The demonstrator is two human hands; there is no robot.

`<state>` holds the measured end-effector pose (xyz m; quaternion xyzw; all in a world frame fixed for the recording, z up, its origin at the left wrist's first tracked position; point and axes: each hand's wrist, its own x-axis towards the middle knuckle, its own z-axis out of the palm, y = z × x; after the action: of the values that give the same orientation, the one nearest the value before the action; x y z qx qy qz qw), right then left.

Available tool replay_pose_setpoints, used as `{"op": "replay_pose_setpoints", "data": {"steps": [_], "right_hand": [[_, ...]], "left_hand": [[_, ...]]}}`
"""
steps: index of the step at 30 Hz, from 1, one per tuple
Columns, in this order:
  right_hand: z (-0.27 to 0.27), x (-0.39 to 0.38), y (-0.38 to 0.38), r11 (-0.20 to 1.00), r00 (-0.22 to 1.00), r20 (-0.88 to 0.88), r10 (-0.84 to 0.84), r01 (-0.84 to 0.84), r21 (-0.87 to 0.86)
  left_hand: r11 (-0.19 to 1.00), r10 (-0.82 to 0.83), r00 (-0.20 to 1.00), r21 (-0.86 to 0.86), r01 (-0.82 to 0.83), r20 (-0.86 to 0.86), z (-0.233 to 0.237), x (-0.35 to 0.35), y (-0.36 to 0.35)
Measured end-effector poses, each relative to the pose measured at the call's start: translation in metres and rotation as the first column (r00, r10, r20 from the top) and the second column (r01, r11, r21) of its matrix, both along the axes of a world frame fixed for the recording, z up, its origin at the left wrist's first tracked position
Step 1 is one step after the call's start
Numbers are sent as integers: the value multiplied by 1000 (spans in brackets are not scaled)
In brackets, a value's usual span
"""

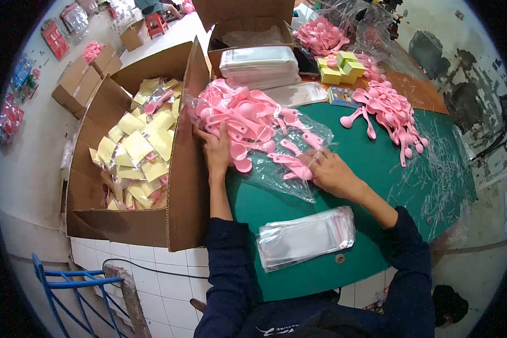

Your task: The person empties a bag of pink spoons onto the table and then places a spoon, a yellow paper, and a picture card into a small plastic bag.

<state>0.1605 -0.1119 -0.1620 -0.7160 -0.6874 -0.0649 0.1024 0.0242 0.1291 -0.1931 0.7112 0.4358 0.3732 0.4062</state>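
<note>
Nearest, a stack of clear bags is lying on the green worktop between the person's two dark sleeves, its long side running left to right.

Just beyond it, the right hand is curling its fingers around a pink spoon, pinching it at the near right edge of the heap. The spoon is lying flat, its long axis running left to right and slanting a little nearer toward the right. Its right end is going under the fingers, so I cannot tell which end is the bowl.

To the left, the left hand is lying open, fingers pointing far and pressing flat on the heap of pink spoons, just beside the box flap. The heap is sitting in an opened clear sack that is spreading over the worktop, and its spoons are pointing every way.

At the left, a big cardboard box is standing open against the worktop, holding yellow packets with bits of pink showing among them.

Farther right, well apart from the heap, loose spoons are lying spread on the worktop, with a small card just to their left.

Farther still, a taller pile of clear bags is sitting in front of a smaller open box with clear plastic inside. To its right, yellow blocks are sitting beside a second sack that is holding more pink spoons.
</note>
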Motion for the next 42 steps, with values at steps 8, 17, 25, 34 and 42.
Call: {"op": "replay_pose_setpoints", "data": {"steps": [8,17,25,34,42], "right_hand": [[-11,-15,3,959,955,140,-262,273,-69],[27,30,-11,944,752,-608,-255,58,-324],[38,67,-27,942,157,-937,-311,-78,-326],[62,43,-33,924,835,-398,-379,322,-204],[62,40,-28,946,783,-544,-302,318,-67]], "left_hand": [[998,31,999,63,-30,-21,-13,1,7],[999,38,995,-11,-39,-91,-13,1,10],[1000,-14,1000,3,14,-14,-9,0,7],[997,8,1000,82,-8,1,-19,1,12],[1000,7,1000,30,-6,-13,-17,1,12]]}}
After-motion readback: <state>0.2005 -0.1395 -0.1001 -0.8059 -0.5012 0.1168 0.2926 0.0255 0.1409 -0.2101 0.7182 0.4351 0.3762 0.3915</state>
